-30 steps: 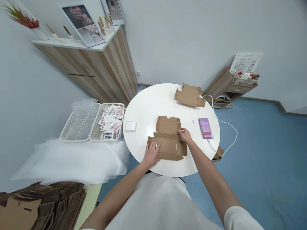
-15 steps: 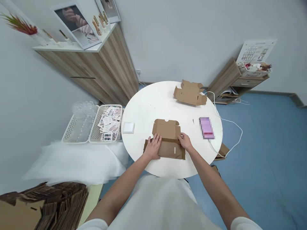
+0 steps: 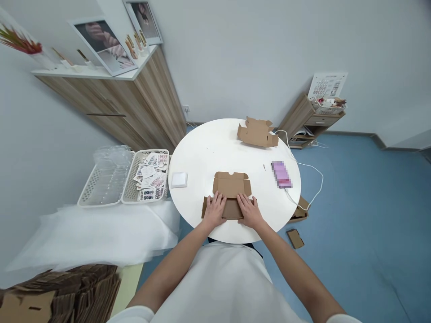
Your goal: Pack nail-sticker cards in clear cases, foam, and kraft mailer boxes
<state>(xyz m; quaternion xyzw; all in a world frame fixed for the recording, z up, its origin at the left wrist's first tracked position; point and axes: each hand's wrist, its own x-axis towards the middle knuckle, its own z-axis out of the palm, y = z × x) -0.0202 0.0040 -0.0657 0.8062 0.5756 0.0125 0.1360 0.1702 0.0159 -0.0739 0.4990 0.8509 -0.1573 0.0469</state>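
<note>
A brown cardboard box blank point(image 3: 231, 185) lies partly folded on the round white table point(image 3: 195, 157) in front of me. Its far panel, with a small notch in the edge, lies away from me; the nearer panel is partly under my hands. My left hand point(image 3: 215, 210) rests on the near panel's left part, fingers stretched toward the crease. On the right part of that panel lies my right hand point(image 3: 249, 211), fingers also extended and pointing at the crease. Both thumbs are near the panel's front edge.
Another unfolded cardboard blank point(image 3: 257, 133) lies at the table's back. A pixelated purple object point(image 3: 282, 174) with a white cable is at right; a white square stack point(image 3: 179, 180) at left. Baskets point(image 3: 145, 176) stand beside the table, above white sheets point(image 3: 97, 233). A small box point(image 3: 295, 238) is on the floor.
My right hand has moved left from the blank's right edge onto its near panel and now lies flatter. My left hand stays on the left part. The view has shifted a little.
</note>
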